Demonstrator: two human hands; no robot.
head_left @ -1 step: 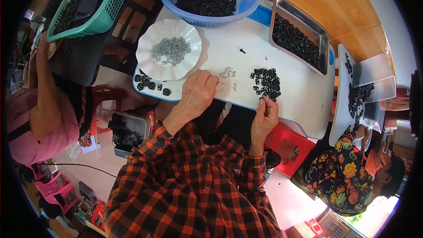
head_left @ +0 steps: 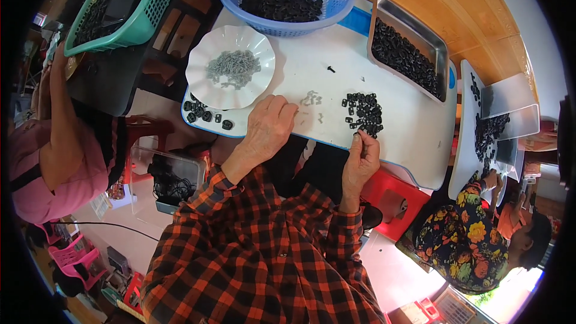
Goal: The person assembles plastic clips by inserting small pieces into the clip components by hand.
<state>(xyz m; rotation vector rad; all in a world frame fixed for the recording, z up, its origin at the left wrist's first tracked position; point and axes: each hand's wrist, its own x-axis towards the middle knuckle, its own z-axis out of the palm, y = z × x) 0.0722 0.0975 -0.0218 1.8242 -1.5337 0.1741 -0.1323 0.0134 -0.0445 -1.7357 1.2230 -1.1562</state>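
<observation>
My left hand (head_left: pixel 271 126) rests at the table's near edge, right of a white scalloped plate (head_left: pixel 198 87) that holds a heap of small grey spring-like pieces (head_left: pixel 235 69). Its fingers are curled in, and what they hold, if anything, is hidden. Just beyond its fingertips a few pale spring-like bits (head_left: pixel 311 97) lie loose. My right hand (head_left: pixel 362 165) pinches a small black plastic piece (head_left: pixel 358 134) between thumb and finger, at the near side of a pile of small black plastic pieces (head_left: pixel 363 108). Several finished-looking black cord-lock-shaped pieces (head_left: pixel 207 116) lie below the plate.
Behind stand a blue perforated basin (head_left: pixel 231 9) and a metal tray (head_left: pixel 444 60), both holding black parts. One black piece (head_left: pixel 330 69) lies alone mid-table. A red stool (head_left: pixel 390 204) is below the right side. Co-workers sit left, in a pink top (head_left: pixel 66 168), and right, in a floral top (head_left: pixel 462 240).
</observation>
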